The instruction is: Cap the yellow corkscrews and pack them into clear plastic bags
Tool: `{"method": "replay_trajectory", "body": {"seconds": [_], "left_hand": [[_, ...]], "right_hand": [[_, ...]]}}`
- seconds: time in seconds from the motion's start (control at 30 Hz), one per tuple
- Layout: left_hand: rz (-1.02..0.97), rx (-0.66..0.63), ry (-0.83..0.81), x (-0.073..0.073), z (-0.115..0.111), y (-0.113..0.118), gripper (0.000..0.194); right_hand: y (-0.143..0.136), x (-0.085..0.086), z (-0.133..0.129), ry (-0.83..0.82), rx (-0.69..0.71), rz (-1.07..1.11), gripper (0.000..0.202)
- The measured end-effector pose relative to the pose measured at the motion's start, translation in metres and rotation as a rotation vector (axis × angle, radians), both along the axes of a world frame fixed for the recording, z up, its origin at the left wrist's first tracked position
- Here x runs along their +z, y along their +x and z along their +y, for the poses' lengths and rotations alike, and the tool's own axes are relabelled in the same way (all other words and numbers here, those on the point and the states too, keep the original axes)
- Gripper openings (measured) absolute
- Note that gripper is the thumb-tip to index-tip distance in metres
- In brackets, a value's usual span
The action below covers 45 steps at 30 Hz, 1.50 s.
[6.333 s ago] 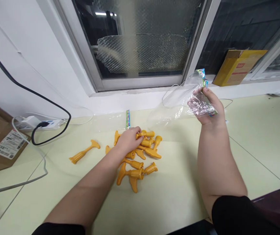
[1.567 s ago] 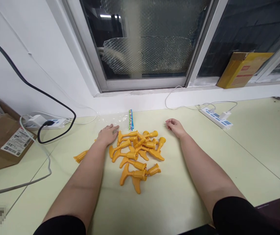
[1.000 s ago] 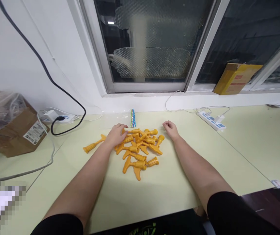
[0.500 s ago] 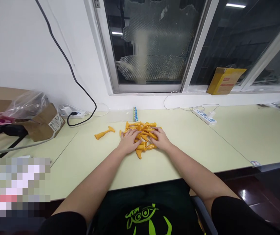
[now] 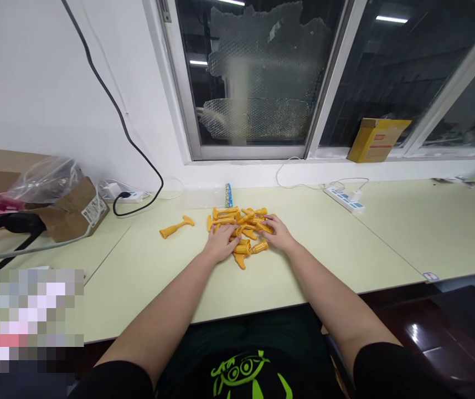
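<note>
A loose heap of orange-yellow plastic T-handled pieces (image 5: 242, 249) with ribbed, hollow shafts lies on the table in front of me. On the heap's left side rests my left hand (image 5: 221, 244), open, its fingers bent over several pieces. My right hand (image 5: 278, 234) touches the right side, open and with fingers spread against the pieces. Both hands cover part of the heap. One separate T-handled piece (image 5: 177, 227) lies apart to the left, its narrow shaft pointing toward me. Behind the heap is a clear plastic bag (image 5: 204, 198) with a blue-green printed strip (image 5: 228, 195).
A pale yellow table (image 5: 329, 260) runs along the wall beneath a window. At left stands a cardboard box (image 5: 71, 213) near a black cable (image 5: 127, 130). A white power strip (image 5: 344, 198) lies at right; a yellow carton (image 5: 378, 140) leans on the sill.
My left hand has shifted slightly right, uncovering pieces at the heap's left edge. The near pieces have moved a little to the right. My right hand stays at the right side.
</note>
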<state>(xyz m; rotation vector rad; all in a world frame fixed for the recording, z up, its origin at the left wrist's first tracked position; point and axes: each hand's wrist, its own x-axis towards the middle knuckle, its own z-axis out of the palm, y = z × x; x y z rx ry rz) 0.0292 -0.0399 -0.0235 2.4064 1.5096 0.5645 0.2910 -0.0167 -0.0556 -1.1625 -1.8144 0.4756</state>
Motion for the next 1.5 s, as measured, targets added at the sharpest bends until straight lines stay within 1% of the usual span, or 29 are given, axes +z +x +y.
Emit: {"method": "replay_trajectory", "body": {"seconds": [0.1,0.17,0.2,0.23,0.27,0.3,0.37,0.43,0.5,0.53,0.6,0.67,0.77,0.83,0.93,1.03,1.17,1.3,1.37,1.5], "left_hand": [[-0.024,-0.029,0.020,-0.001,0.001,0.007,0.043],[-0.053,-0.044,0.072,0.001,0.003,0.009,0.046],[-0.070,-0.025,0.109,0.004,0.005,0.007,0.047],[-0.086,0.023,0.153,0.007,0.008,0.002,0.047],[-0.096,0.099,0.199,0.011,0.010,-0.005,0.046],[-0.095,0.202,0.236,0.015,0.013,-0.016,0.044],[-0.052,0.429,0.278,0.019,0.019,-0.045,0.040],[-0.002,0.660,0.230,0.019,0.024,-0.078,0.039],[0.014,0.765,0.148,0.015,0.028,-0.106,0.042],[0.011,0.786,0.117,0.012,0.029,-0.116,0.042],[0.004,0.772,0.056,0.008,0.031,-0.124,0.042],[0.014,0.698,-0.012,0.006,0.031,-0.120,0.046],[0.060,0.532,-0.106,0.004,0.029,-0.099,0.058],[0.081,0.451,-0.138,0.004,0.026,-0.083,0.064],[0.103,0.396,-0.167,0.003,0.020,-0.065,0.068],[0.120,0.357,-0.194,0.004,0.016,-0.055,0.072],[0.128,0.340,-0.205,0.008,0.011,-0.048,0.074],[0.167,0.324,-0.194,0.011,0.006,-0.040,0.074],[0.174,0.305,-0.186,0.011,0.004,-0.036,0.074],[0.173,0.256,-0.172,0.010,0.000,-0.028,0.069]], "right_hand": [[0.007,0.001,0.002,-0.008,-0.044,0.039,0.025],[0.012,0.001,0.003,-0.020,-0.077,0.060,0.026],[0.014,0.001,0.003,-0.028,-0.088,0.067,0.027],[0.015,0.001,0.002,-0.036,-0.096,0.071,0.027],[0.017,0.001,0.002,-0.041,-0.104,0.073,0.028],[0.018,0.000,0.002,-0.044,-0.110,0.074,0.028],[0.021,0.000,0.002,-0.044,-0.126,0.081,0.029],[0.024,0.000,0.003,-0.040,-0.160,0.102,0.031],[0.027,-0.001,0.005,-0.036,-0.222,0.124,0.031],[0.028,-0.001,0.006,-0.035,-0.265,0.133,0.031],[0.032,-0.002,0.009,-0.039,-0.353,0.147,0.030],[0.035,-0.003,0.012,-0.059,-0.408,0.168,0.030],[0.039,-0.004,0.015,-0.131,-0.427,0.237,0.031],[0.041,-0.004,0.016,-0.210,-0.431,0.316,0.032],[0.043,-0.003,0.018,-0.311,-0.409,0.400,0.031],[0.043,0.000,0.019,-0.345,-0.393,0.440,0.033],[0.042,0.008,0.014,-0.325,-0.409,0.514,0.042],[0.039,0.017,0.009,-0.279,-0.427,0.642,0.046],[0.038,0.019,0.008,-0.237,-0.433,0.672,0.044],[0.039,0.020,0.008,-0.152,-0.428,0.717,0.033]]}}
